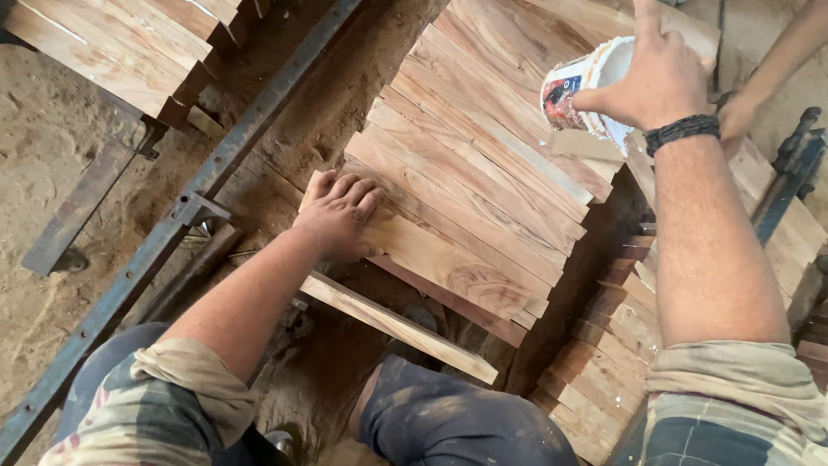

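Note:
My left hand (338,211) lies flat, palm down, on the near left end of a row of wooden planks (483,181) set side by side. My right hand (655,73) grips a white plastic container (580,91) with a coloured label, tipped over the planks' far right end. A dark beaded band circles my right wrist. One loose plank (401,326) lies slanted below the row, above my knee.
Another person's arm (772,73) reaches in at the top right. A long metal rail (185,216) runs diagonally at the left over sawdust-covered ground. More planks are stacked at the top left (129,43) and on edge at the right (612,345). A dark clamp (789,177) stands at right.

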Demonstrator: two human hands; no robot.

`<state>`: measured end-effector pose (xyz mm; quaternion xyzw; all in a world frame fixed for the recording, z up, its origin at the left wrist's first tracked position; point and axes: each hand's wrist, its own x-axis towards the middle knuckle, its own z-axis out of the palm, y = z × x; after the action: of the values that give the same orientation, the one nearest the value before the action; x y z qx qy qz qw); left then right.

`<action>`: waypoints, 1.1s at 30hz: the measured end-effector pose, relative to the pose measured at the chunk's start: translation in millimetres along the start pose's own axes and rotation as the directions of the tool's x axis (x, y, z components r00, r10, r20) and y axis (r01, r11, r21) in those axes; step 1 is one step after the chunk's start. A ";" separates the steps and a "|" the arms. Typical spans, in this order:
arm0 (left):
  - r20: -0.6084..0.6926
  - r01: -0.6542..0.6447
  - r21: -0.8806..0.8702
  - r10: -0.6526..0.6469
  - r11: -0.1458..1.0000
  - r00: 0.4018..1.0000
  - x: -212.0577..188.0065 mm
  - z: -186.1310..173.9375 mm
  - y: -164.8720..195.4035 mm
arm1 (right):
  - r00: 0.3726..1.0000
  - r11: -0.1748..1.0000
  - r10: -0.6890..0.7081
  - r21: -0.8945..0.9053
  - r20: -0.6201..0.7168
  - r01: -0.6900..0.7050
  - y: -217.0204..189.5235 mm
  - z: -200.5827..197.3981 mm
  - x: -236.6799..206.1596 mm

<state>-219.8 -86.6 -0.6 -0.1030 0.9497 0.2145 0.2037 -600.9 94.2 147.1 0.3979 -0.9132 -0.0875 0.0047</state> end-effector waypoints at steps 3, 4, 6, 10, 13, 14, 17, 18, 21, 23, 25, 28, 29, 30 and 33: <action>-0.009 -0.010 -0.006 0.010 1.000 1.000 0.5 1.2 -1.6 | 0.999 0.999 0.034 -0.022 0.013 -0.033 2.6 5.3 -3.9; -0.014 -0.013 -0.010 0.013 1.000 1.000 0.4 1.8 -1.8 | 0.999 0.998 0.048 -0.028 0.013 -0.047 4.7 9.4 -4.6; -0.019 -0.012 -0.020 0.012 1.000 1.000 0.4 3.3 -2.2 | 0.996 0.995 0.077 -0.069 0.035 -0.074 9.1 20.3 -5.0; -0.054 -0.030 -0.036 0.028 0.999 0.998 0.8 5.1 -2.3 | 0.989 0.989 0.124 -0.086 0.082 -0.116 15.9 43.5 -2.3; -0.029 -0.009 -0.032 0.008 0.999 1.000 0.7 5.1 -2.1 | 0.995 0.994 0.089 -0.066 0.049 -0.086 12.7 55.9 2.5; -0.032 -0.011 -0.028 0.010 1.000 0.999 0.6 4.9 -2.1 | 0.992 0.994 0.105 -0.042 0.075 -0.102 10.3 58.4 3.5; -0.031 -0.008 -0.017 0.008 1.000 0.999 0.1 3.9 -2.4 | 0.984 0.992 0.124 0.007 0.128 -0.125 -1.2 61.4 6.1; -0.022 -0.006 -0.015 0.005 1.000 1.000 0.1 3.8 -2.4 | 0.985 0.993 0.115 0.004 0.131 -0.117 -5.9 61.3 6.7; -0.041 -0.019 -0.020 0.018 1.000 0.999 0.7 3.7 -3.0 | 0.990 0.998 0.066 -0.013 0.126 -0.065 -21.4 60.4 9.2; -0.041 -0.019 -0.022 0.019 1.000 0.999 1.4 4.2 -3.7 | 0.988 0.999 0.045 -0.037 0.147 -0.040 -33.8 63.0 11.1; -0.015 -0.003 -0.027 0.003 1.000 1.000 1.8 5.0 -4.0 | 0.980 0.997 0.041 -0.076 0.196 -0.027 -47.0 70.1 12.3; -0.031 -0.011 -0.018 0.011 1.000 0.999 1.3 5.1 -4.1 | 0.987 0.989 -0.014 -0.140 0.159 0.037 -64.2 87.1 14.5; -0.029 -0.014 -0.013 0.014 1.000 0.999 1.1 4.6 -4.0 | 0.990 0.995 -0.019 -0.095 0.143 0.032 -65.5 91.4 16.4; -0.028 -0.015 -0.008 0.015 1.000 0.999 0.8 3.8 -3.9 | 0.992 0.998 -0.023 -0.049 0.125 0.030 -64.4 94.9 18.0; -0.007 -0.004 -0.020 0.004 1.000 1.000 -0.5 1.7 -3.7 | 0.996 0.991 -0.022 0.133 0.088 0.010 -44.6 98.1 17.8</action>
<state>-217.7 -89.1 -3.1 -0.1039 0.9483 0.2243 0.1989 -588.3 66.8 42.1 0.4003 -0.9131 -0.0445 -0.0633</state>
